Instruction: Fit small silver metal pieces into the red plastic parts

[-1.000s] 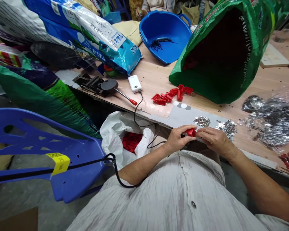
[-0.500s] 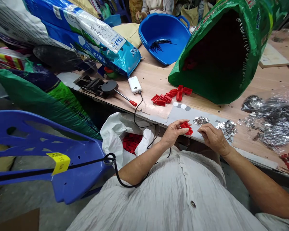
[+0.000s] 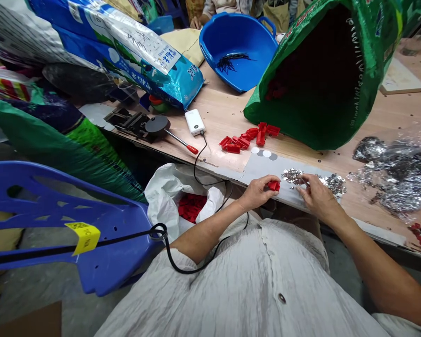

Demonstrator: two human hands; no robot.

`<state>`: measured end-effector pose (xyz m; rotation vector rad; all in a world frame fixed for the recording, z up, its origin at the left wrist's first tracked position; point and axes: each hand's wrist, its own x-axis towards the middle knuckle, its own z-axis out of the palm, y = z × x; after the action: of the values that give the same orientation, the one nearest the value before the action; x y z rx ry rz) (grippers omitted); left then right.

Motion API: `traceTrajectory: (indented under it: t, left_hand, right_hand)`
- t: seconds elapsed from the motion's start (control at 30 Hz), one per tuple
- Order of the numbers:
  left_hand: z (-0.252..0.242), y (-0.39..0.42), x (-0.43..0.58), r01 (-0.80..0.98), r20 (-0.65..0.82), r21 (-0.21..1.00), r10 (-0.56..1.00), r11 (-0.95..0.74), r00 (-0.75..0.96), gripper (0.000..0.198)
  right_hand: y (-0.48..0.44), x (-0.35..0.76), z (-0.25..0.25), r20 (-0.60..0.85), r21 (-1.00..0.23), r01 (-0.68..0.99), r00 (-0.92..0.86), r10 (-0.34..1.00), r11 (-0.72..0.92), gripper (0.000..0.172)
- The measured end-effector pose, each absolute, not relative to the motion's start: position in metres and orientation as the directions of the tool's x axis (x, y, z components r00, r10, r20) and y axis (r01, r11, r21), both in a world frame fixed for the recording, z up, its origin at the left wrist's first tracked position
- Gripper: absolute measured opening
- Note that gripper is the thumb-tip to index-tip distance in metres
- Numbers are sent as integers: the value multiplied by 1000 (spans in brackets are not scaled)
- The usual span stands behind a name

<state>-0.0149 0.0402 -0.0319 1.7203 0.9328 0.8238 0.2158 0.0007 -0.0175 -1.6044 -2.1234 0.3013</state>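
My left hand (image 3: 259, 193) is closed around a small red plastic housing (image 3: 274, 186), just over the table's front edge. To its right, my right hand (image 3: 317, 196) reaches in at a small pile of shiny metal pieces (image 3: 292, 176). Its thumb and forefinger are slightly apart at the edge of that pile; anything tiny between them is too small to make out. A second pile of metal pieces (image 3: 336, 184) lies just beyond the right hand. Several loose red housings (image 3: 241, 142) are on the table ahead of the left hand.
A green sack (image 3: 301, 131) lies open-mouthed on the table, beside a blue basin (image 3: 238, 79) with black strands. A lever tool (image 3: 157, 125) and a white power bank (image 3: 195, 122) stand left. A white bag (image 3: 157, 196) of red parts and a blue chair (image 3: 115, 252) are below.
My right hand has moved slightly up to the metal pile, and its thumb and forefinger have parted. The red housing has turned in my left hand.
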Motion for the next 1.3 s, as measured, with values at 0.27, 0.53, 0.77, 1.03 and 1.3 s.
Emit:
traceTrajectory:
  t: [0.27, 0.53, 0.77, 1.03, 1.3]
  left_hand:
    - [-35, 52, -20, 208, 160, 910, 768, -358, 621, 39]
    - [-30, 61, -22, 266, 124, 866, 697, -423, 706, 36]
    - [-33, 66, -22, 243, 100, 889, 683, -388, 724, 30]
    - [-33, 59, -18, -158, 45, 986, 820, 55, 571, 39]
    - [-9, 36, -16, -241, 198, 967, 838, -83, 508, 35]
  right_hand:
    - [-21, 197, -20, 177, -557, 766, -269, 947, 322, 27]
    - [-14, 188, -25, 119, -590, 744, -305, 945, 315, 21]
    - [-10, 187, -24, 94, -587, 740, -340, 936, 328, 21]
    - [-11, 196, -5, 191, -656, 684, -257, 947, 318, 24]
    - [-14, 195, 3, -62, -889, 458, -143, 988, 10, 31]
